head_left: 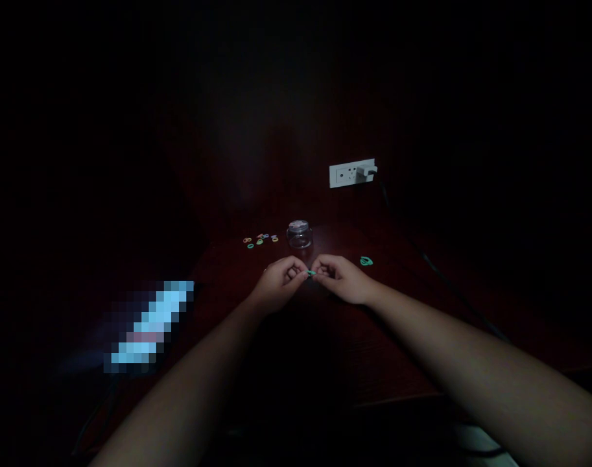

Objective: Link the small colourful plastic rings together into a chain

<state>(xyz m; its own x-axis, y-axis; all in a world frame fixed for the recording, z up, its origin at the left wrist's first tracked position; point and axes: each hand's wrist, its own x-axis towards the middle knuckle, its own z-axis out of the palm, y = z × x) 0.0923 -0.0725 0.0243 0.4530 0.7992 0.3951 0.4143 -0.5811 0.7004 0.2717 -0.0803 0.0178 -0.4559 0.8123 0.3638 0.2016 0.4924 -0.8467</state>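
From my head camera, the surface [393,363] under my fingers is dark reddish and slightly glossy, running back to a dim red wall [286,188]. Beyond my fingers and to their right, a white socket plate [342,174] holds a pale plug [365,172]; a thin dark cable [432,264] trails down to the right of my hands.

The fingers of my left hand [279,282] and my right hand [347,279] are pinched on a small green piece [311,273], one hand at each end. Just beyond them stands a squat, clear jar [300,239], rounded and glossy, with a patterned top. Past my left fingers lie small, multicoloured rings [259,242]; beside my right hand rests a cluster of green loops [366,261].

My fingertips partly cover the green piece, so its shape is unclear. Left of my fingers, a bright bluish oblong [154,327] is blurred into blocks. Darkness swallows the room's edges, and the frame cuts off my forearms.
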